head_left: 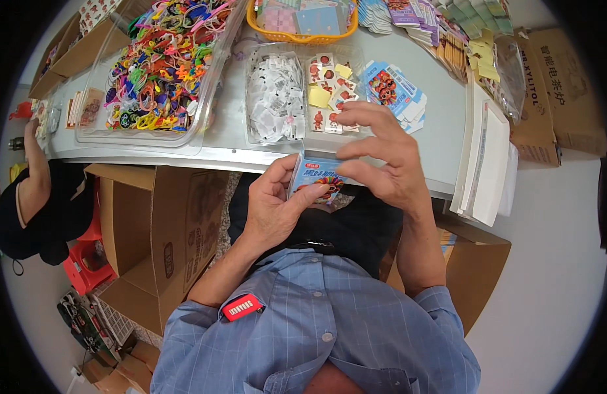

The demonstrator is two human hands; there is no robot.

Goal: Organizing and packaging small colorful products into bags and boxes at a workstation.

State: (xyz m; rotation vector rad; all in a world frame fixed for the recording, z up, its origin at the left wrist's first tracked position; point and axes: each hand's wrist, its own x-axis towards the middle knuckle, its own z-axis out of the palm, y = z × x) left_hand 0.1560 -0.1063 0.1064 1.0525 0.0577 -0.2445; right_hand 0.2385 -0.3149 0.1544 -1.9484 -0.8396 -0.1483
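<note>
My left hand (277,200) grips a small blue printed carton (318,174) in front of the table edge, thumb across its face and fingers behind. A flap stands up at the carton's top left. My right hand (385,161) is open beside it, fingers spread and curved, the thumb close to the carton's right side; whether they touch I cannot tell. Beyond my hands, a clear tray has small white packets (275,95) in its left part. Sticker cards (328,98) and yellow paper slips lie in its right part. Similar flat blue cartons (395,95) fan out to the right.
A clear bin (159,134) of colourful bands stands at left on the table (218,150). A yellow basket (300,37) of packets is at the back. Open cardboard boxes (165,230) flank my lap. Another person's arm (34,164) shows at far left.
</note>
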